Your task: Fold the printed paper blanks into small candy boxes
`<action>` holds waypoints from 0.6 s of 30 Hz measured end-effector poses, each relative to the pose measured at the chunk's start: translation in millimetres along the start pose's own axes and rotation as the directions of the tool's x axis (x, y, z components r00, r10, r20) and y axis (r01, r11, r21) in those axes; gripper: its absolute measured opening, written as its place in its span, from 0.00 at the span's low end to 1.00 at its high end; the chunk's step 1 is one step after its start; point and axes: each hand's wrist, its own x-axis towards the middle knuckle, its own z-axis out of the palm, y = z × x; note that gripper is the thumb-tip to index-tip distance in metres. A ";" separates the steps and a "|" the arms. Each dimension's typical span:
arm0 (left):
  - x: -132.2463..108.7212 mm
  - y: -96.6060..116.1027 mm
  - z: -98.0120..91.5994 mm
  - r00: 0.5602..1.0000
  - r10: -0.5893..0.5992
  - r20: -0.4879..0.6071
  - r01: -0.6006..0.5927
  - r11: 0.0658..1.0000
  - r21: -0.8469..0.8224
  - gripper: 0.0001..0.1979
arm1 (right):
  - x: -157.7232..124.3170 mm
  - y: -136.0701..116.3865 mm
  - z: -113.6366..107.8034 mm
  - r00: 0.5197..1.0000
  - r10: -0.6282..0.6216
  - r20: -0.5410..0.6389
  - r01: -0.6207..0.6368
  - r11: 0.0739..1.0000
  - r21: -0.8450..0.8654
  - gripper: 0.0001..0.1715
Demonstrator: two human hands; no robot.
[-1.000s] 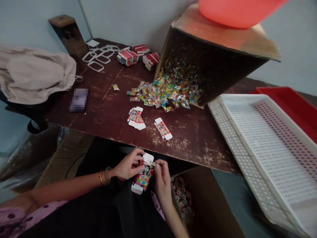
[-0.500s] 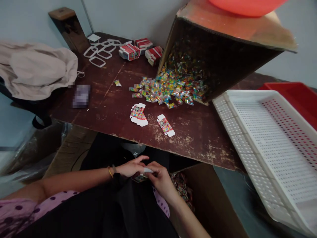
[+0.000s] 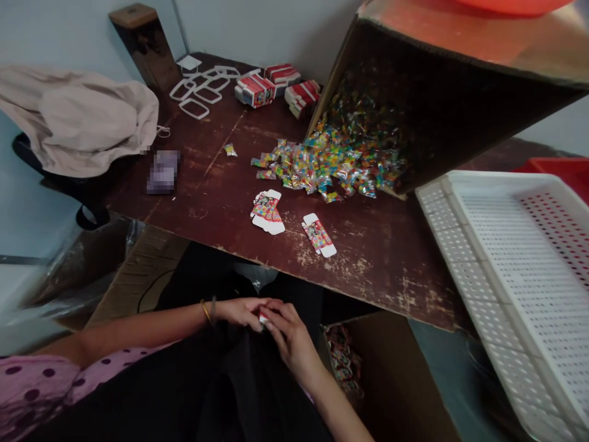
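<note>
Over my lap, below the table's front edge, my left hand [image 3: 243, 312] and my right hand [image 3: 288, 328] meet around a small candy box [image 3: 263, 318]. Only a bit of its white and red card shows between the fingers; the rest is covered. Both hands are closed on it. On the table beyond them lie a few flat printed candy boxes [image 3: 267, 212] in a loose stack and one more flat candy box [image 3: 319, 236] to the right. Behind these, wrapped candies [image 3: 317, 166] spill out of a tipped cardboard carton [image 3: 350, 67].
A white perforated tray [image 3: 501, 294] stands at the right, a red tray [image 3: 559, 164] behind it. Bundled red-and-white boxes [image 3: 255, 90] and rubber bands [image 3: 194, 108] lie at the back. Below the table, an open carton [image 3: 391, 368] holds filled packs. A beige cloth [image 3: 92, 116] hangs left.
The white flap that stood up from the candy box no longer shows, and my fingers have closed over the box. The whole view has shifted, with the table things slightly further right.
</note>
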 end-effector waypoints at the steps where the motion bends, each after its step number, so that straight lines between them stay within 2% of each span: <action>1: -0.6 -0.9 -1.4 1.000 0.000 0.004 0.000 1.000 0.009 0.38 | -1.4 -0.3 0.2 1.000 -0.024 0.008 0.025 0.996 -0.080 0.19; 3: 0.1 -2.2 -2.4 1.000 -0.006 0.001 0.006 1.000 -0.015 0.41 | -1.9 0.7 0.5 1.000 -0.002 -0.015 0.001 0.995 -0.099 0.19; 5: 2.5 -2.7 -2.0 1.000 0.019 -0.006 -0.020 1.000 -0.019 0.39 | 0.8 3.4 0.8 0.994 0.105 -0.033 -0.102 0.991 0.091 0.16; 7: 4.7 -2.8 -1.5 0.999 0.036 0.014 -0.035 0.999 -0.027 0.33 | 5.1 6.4 1.2 0.971 0.236 -0.039 -0.214 0.928 0.305 0.14; 9: 5.6 -3.1 -1.6 0.999 0.015 0.034 -0.013 0.999 -0.053 0.24 | 8.4 8.5 1.8 0.944 0.327 -0.049 -0.282 0.873 0.398 0.14; 12: 4.3 -3.3 -2.7 0.998 -0.044 0.040 0.047 0.995 -0.085 0.17 | 8.0 8.9 2.5 0.936 0.345 -0.067 -0.294 0.874 0.388 0.14; 16: 2.2 -1.0 -3.1 0.999 -0.039 0.036 0.042 0.994 -0.105 0.19 | 1.2 7.3 1.8 0.970 0.208 -0.123 -0.183 0.965 0.186 0.14; 18: 2.5 0.6 -2.8 0.998 -0.024 0.057 0.028 0.997 -0.072 0.19 | -0.5 7.6 0.7 0.974 0.200 -0.110 -0.181 0.970 0.161 0.13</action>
